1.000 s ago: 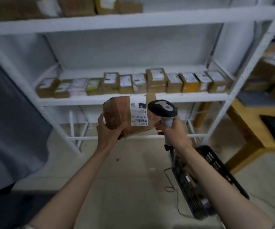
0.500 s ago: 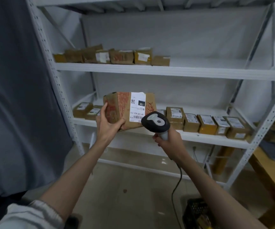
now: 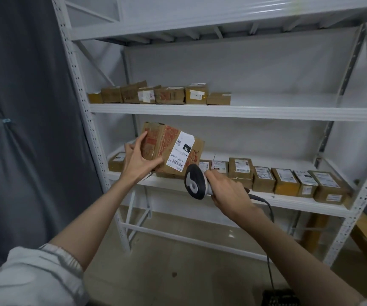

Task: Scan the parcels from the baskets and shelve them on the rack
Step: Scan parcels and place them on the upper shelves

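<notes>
Both hands are busy: the left hand (image 3: 139, 161) grips a brown cardboard parcel with red print and a white barcode label (image 3: 171, 151), tilted, at the lower shelf of the white metal rack (image 3: 233, 112). Curled round the handle, the right hand (image 3: 229, 193) holds a grey-and-black corded scanner (image 3: 194, 184) just below the label. Small labelled cardboard boxes (image 3: 286, 181) line the shelf behind it.

Grey curtain (image 3: 23, 129) left, white wall (image 3: 233, 67) behind, beige floor (image 3: 178, 272).
</notes>
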{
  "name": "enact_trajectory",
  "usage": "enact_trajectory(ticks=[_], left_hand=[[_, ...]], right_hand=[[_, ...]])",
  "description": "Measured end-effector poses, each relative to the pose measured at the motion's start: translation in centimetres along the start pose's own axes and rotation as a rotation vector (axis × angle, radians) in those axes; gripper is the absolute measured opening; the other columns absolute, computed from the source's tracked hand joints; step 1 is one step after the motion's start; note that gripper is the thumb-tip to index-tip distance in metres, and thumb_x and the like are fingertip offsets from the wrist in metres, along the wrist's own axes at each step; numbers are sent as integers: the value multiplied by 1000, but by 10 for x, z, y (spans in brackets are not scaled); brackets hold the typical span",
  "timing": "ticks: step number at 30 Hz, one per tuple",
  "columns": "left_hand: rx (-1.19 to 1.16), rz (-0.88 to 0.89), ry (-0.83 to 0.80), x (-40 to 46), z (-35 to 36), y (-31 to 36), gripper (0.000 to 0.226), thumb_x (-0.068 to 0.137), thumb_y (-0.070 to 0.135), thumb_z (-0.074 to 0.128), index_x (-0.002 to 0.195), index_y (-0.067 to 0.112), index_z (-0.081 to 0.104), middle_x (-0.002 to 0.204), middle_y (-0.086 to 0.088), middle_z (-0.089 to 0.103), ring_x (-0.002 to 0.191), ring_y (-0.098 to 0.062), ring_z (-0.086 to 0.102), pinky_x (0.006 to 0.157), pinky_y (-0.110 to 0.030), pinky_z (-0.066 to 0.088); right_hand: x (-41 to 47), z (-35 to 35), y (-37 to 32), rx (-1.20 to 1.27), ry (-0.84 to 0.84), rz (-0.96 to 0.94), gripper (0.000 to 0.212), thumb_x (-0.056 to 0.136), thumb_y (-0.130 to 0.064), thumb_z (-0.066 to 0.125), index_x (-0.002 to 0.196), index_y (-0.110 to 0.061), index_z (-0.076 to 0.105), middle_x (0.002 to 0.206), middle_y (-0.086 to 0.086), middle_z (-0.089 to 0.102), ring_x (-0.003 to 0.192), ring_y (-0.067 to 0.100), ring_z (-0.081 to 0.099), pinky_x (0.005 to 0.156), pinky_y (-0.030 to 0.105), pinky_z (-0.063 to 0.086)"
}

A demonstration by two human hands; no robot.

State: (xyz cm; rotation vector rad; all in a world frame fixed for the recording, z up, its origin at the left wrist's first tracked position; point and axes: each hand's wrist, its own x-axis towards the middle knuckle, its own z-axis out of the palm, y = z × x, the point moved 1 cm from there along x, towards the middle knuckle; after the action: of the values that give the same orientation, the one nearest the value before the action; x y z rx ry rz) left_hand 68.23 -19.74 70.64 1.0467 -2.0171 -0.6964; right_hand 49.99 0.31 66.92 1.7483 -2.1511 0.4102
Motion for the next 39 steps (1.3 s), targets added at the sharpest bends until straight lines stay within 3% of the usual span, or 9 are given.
enact_trajectory(ticks=[5,11,16,19,24,33,36,39], left_hand=[[62,22,-77,12,-5,3,104,71,47,84,155,43,22,127,-6,30,129,-37,44,111,-58,39],[193,38,-160,24,0,10,96,78,44,82,156,41,25,138,-16,32,126,-38,46,105,-49,43],[294,35,-270,33,6,8,106,65,64,81,153,49,24,141,-13,29,128,-37,46,107,-51,44],[381,44,-329,40,9,8,116,48,81,66,152,53,22,136,-9,29,127,-35,42,109,-53,44],[507,84,-398,51,21,13,107,62,75,72,152,53,19,136,-10,28,130,-37,39,110,-52,41],[520,76,-389,63,43,27,117,46,87,55,152,53,20,133,-10,31,128,-38,40,110,-54,41],[454,48,-369,68,53,30,118,45,87,56,152,54,20,137,-11,30,129,-39,40,108,-58,43],[322,16,-330,74,67,37,120,43,86,61,152,52,23,140,-13,32,129,-38,42,108,-59,42]], right_hand=[[-1,13,1,-71,-7,-65,56,87,-3,65,133,-20,39,122,1,52,97,22,61,59,34,50],[-2,23,5,-67,-32,-132,63,83,-3,71,133,-22,37,123,-1,52,94,17,57,61,31,54],[-1,30,9,-121,-78,-232,67,80,-3,72,134,-22,37,125,1,50,104,19,53,74,36,56],[-1,35,12,-175,-118,-287,73,81,-4,72,139,-20,32,129,4,45,110,22,47,81,39,54],[-2,38,15,-171,-107,-338,69,85,-8,72,141,-20,34,133,5,46,114,22,46,91,36,47],[9,43,44,-88,-72,-267,68,83,-6,72,138,-22,35,129,1,49,110,19,47,84,33,50],[16,42,67,-48,5,-148,71,75,-1,77,132,-22,41,122,-1,56,102,16,52,74,31,55],[24,29,91,75,142,-35,61,74,3,77,126,-17,53,112,1,62,93,16,57,67,25,50]])
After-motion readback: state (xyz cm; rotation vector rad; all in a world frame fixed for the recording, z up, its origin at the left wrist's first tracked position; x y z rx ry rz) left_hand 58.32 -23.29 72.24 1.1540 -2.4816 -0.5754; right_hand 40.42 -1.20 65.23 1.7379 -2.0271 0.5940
